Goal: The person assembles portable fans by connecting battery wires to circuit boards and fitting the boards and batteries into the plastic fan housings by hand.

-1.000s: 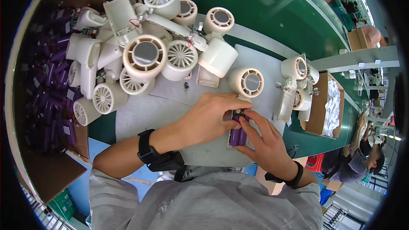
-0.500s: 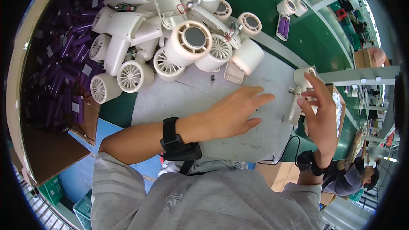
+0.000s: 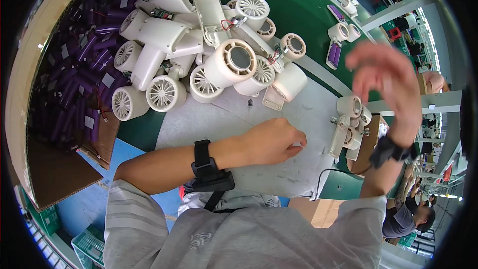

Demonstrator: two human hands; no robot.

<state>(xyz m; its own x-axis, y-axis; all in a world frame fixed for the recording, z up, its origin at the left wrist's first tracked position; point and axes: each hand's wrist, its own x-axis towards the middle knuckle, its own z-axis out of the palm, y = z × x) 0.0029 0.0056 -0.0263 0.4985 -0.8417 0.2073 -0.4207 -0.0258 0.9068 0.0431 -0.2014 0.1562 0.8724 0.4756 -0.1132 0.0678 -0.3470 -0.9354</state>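
Observation:
My left hand point(image 3: 276, 142) hovers over the grey work mat point(image 3: 259, 172), its fingers curled closed against the thumb. Whatever may be inside them is hidden. My right hand point(image 3: 391, 82), smeared by motion, is raised above the right side of the bench with fingers bent and apart, and nothing shows in it. Below it, at the mat's right edge, lie several white fan housings point(image 3: 339, 137) with round heads. A large pile of white handheld-fan parts point(image 3: 231, 65), some with round grilles, red wires or small circuit boards, fills the area beyond my left hand.
At the left stands a big cardboard box point(image 3: 59, 182) of purple battery packs point(image 3: 64, 77). More fan units with purple batteries point(image 3: 334, 55) lie on the green bench point(image 3: 303, 12). A black cable point(image 3: 321, 177) runs by the mat's right edge. A person point(image 3: 406, 219) sits farther right.
My right hand has lifted up and away from the fan housings at the mat's right edge. My left hand's fingers, spread before, have curled closed. The view has shifted slightly.

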